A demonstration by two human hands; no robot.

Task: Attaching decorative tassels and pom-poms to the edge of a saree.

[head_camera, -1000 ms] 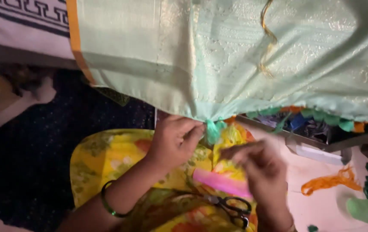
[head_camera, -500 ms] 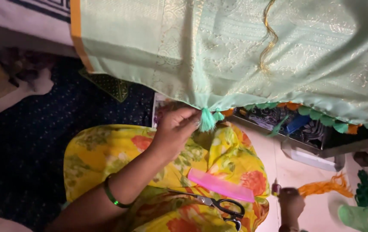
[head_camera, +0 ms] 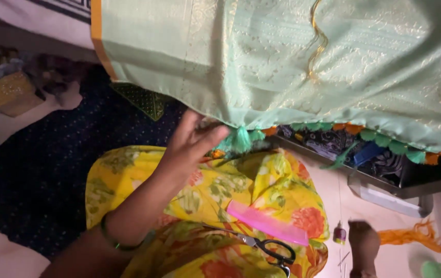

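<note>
Green tassel point(head_camera: 241, 139) hangs from the sari point(head_camera: 282, 67) edge just right of the open-fingered left hand point(head_camera: 192, 146), while the right hand point(head_camera: 363, 246), grip unclear, sits well apart low near the floor.

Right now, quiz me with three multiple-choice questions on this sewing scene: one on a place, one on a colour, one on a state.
1. Where do the scissors lie?
A on the yellow floral cloth
B on the dark blue cloth
C in a hand

2. What colour is the comb?
A green
B pink
C white

3. The left hand is:
A a closed fist
B open, fingers spread by the green tassel
C gripping the comb

A, they rest on the lap; B, plainly pink; B, fingers extended.
</note>
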